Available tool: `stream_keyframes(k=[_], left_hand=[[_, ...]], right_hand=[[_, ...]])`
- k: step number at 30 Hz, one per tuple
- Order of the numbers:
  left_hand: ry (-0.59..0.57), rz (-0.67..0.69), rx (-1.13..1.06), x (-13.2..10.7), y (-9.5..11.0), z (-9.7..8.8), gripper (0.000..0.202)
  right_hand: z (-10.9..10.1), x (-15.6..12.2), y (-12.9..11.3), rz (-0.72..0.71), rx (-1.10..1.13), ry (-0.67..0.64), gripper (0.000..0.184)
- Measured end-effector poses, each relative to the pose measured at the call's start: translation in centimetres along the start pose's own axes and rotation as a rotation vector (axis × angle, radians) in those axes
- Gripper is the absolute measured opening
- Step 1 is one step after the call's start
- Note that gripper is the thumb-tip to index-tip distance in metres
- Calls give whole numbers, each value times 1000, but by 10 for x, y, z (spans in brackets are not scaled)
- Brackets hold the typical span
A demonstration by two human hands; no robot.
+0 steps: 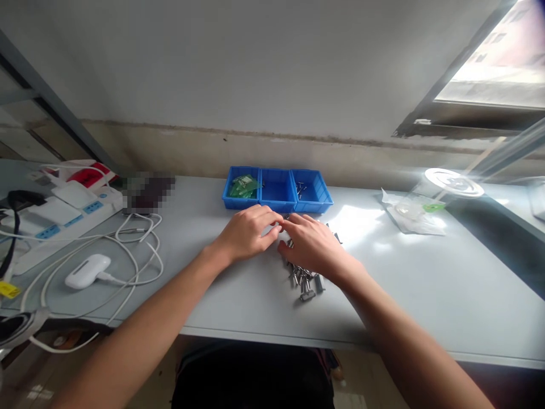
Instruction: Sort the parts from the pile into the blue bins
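Ref. landmark: the loose pile of small grey metal pins and fasteners (303, 279). It lies on the pale grey table top (426, 284), approx. mid-width and close to the near edge.

**Hands**
- Left hand (244, 232): palm down, just behind-left of the pile. Fingers are curled in, w/ thumb and fingertips closed to a pinch.
- Right hand (313, 244): palm down over the far part of the pile, hiding it. Fingers are stretched leftward, not clenched.
- The fingertips of both hands meet at one spot just behind the pile. Whether a pc is nipped there, I cannot tell; it would be too small to see.
- Judged reason for the posture: the pcs are tiny, so a fingertip pinch w/ wrists kept low should give steadier control than a full grasp.

**Behind pile**
- Row of three blue plastic bins (277, 205), open-topped, side by side w/ walls touching.
- The left bin holds green packets (243, 186); the right bin holds a few metal pcs (301, 187).
- The bins are near the pile, probably so that a reach stays short.

**Clearance**
- Right of pile: wide open room up to the clear plastic bags (415, 218) and a round clear lid (453, 182), both well apart.
- Left of pile: an open strip, then white cables (136, 250), a white oval device (87, 271) and a white power strip (63, 218), all well apart.
- Near side: little margin to the table edge, so loose pcs could roll off.
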State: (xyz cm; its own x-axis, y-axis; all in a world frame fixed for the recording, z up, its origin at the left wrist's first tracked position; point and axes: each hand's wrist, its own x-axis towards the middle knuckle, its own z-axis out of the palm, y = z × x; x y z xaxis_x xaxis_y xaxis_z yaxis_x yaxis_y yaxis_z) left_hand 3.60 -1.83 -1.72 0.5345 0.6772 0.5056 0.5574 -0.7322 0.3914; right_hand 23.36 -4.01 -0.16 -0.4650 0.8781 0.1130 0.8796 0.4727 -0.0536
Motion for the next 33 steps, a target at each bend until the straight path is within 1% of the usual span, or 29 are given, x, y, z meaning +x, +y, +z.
stream_keyframes(k=[2,5,9,16,18,20,24,28,30,33], left_hand=[[-4,-3,3,0,-1,1,14],[-13,-13,3,0,-2,1,14],[-34,-22,0,1,-3,3,14],[-66,-34,21,1,-4,4,13],[-78,-61,36,1,-6,5,13],[-94,-89,61,0,-7,5,14],[-116,-113,95,0,-11,6,17],[-98,-121,81,0,-10,5,16],[-100,-113,72,-1,-9,5,16],[-110,-97,48,-2,-11,8,16]], right_hand=[[0,-1,0,59,-39,1,30],[1,0,1,100,-50,-28,28],[5,3,2,66,-16,-36,21],[12,6,6,44,66,20,17],[12,7,6,48,93,32,17],[10,8,7,46,142,47,22],[4,10,12,60,318,128,35],[-6,11,23,74,471,240,30],[-13,11,29,120,649,285,26],[-24,11,42,252,1058,348,23]])
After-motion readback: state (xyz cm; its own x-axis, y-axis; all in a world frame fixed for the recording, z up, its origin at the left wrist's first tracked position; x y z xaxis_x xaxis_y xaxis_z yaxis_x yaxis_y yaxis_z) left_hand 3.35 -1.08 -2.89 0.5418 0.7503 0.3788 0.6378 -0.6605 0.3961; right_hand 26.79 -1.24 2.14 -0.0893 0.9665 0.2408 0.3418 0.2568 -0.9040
